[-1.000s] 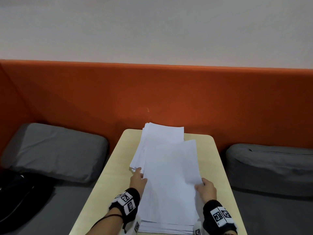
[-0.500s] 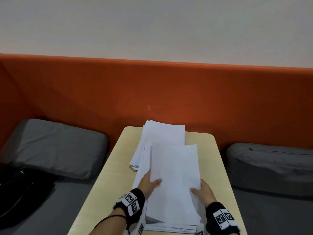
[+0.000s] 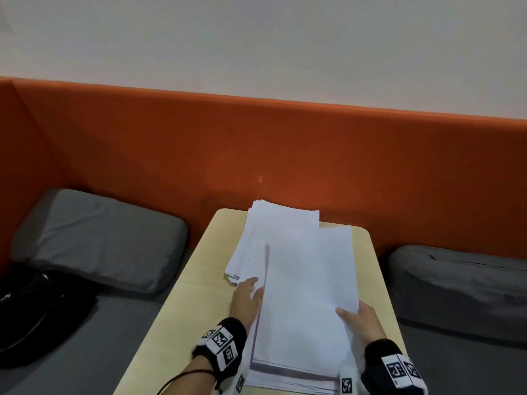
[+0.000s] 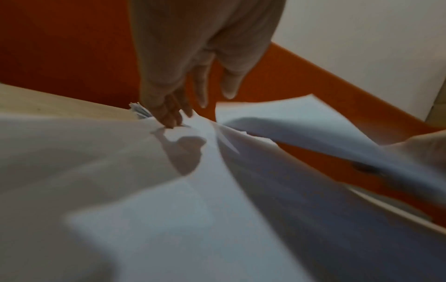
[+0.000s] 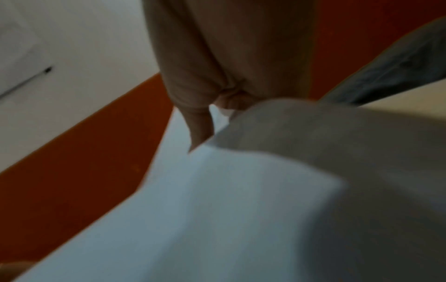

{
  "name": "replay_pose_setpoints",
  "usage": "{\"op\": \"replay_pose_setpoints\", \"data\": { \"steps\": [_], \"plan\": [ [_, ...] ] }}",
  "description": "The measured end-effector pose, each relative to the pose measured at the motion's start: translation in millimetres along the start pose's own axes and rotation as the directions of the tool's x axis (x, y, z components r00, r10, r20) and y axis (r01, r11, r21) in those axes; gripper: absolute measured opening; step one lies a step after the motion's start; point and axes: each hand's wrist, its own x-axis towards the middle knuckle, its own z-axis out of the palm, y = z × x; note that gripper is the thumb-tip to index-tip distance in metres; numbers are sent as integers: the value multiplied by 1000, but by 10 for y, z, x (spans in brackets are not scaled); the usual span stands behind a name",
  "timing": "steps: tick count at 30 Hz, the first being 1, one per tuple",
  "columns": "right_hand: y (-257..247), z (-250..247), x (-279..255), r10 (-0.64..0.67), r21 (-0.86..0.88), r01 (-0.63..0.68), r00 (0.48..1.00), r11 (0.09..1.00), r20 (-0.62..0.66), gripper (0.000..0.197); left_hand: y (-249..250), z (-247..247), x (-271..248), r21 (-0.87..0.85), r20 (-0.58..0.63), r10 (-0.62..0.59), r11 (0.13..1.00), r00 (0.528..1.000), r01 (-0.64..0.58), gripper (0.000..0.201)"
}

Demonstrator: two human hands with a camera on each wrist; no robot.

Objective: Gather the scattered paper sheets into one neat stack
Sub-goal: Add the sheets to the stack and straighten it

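White paper sheets cover the small light-wood table [image 3: 182, 317]. A loose far pile [image 3: 282, 223] lies fanned at the back. A near stack [image 3: 293, 377] lies at the front edge. My right hand [image 3: 358, 320] pinches the right edge of a lifted sheet [image 3: 308, 295], thumb on top; the sheet [image 5: 217, 209] fills the right wrist view. My left hand [image 3: 246, 299] lies with straight fingers on the paper beside the lifted sheet's left edge, fingertips [image 4: 171, 120] touching the sheets [image 4: 120, 171] below.
An orange padded backrest [image 3: 256, 149] runs behind the table. Grey cushions sit on the left [image 3: 97, 238] and right [image 3: 462, 289]. A black bag [image 3: 31, 312] lies at far left on the grey seat.
The lifted sheet has shifted to the right and risen off the stack in my right hand. My left hand came off its top and now rests beside its left edge.
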Motion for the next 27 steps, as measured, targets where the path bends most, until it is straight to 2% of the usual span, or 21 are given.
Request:
{"op": "replay_pose_setpoints", "data": {
  "steps": [2,3,6,11,16,18,19,21,22,24,26,27],
  "plan": [
    [142,16,29,50,-99,-55,998,994,-47,37,-112,-10,31,113,-89,-55,992,994,65,43],
    [190,29,25,72,-154,-80,996,985,-58,38,-144,-7,29,188,-89,-62,979,994,78,46],
    [253,42,26,121,-168,-130,991,977,-64,38,-137,-16,20,338,-67,-94,935,993,111,50],
    [263,32,56,82,-253,-95,995,963,-64,35,-83,-22,112,328,-66,-125,934,990,140,57],
    [270,24,44,103,-215,-112,993,970,-50,33,-77,-55,77,147,-94,-183,970,979,195,52],
    [277,20,56,105,-227,-112,994,967,-43,35,-114,-69,72,94,-106,-176,978,979,186,32],
    [274,19,61,109,-232,-115,993,966,-38,36,-81,-83,49,76,-97,-151,984,984,159,11],
    [265,7,73,97,-269,-102,995,958,-33,37,-103,-104,52,46,-108,-103,993,989,108,36],
    [259,0,79,85,-287,-91,996,954,-32,38,-101,-104,42,45,-105,-82,995,991,88,38],
    [239,0,70,87,-287,-93,996,953,-35,38,-37,-87,-24,41,-8,-66,997,998,66,22],
    [226,6,51,99,-270,-104,995,957,-32,39,-4,-22,-97,47,104,-101,994,989,96,43],
    [206,13,28,108,-255,-113,994,960,-35,39,36,5,-148,75,160,-101,993,982,90,45]
  ]
}}
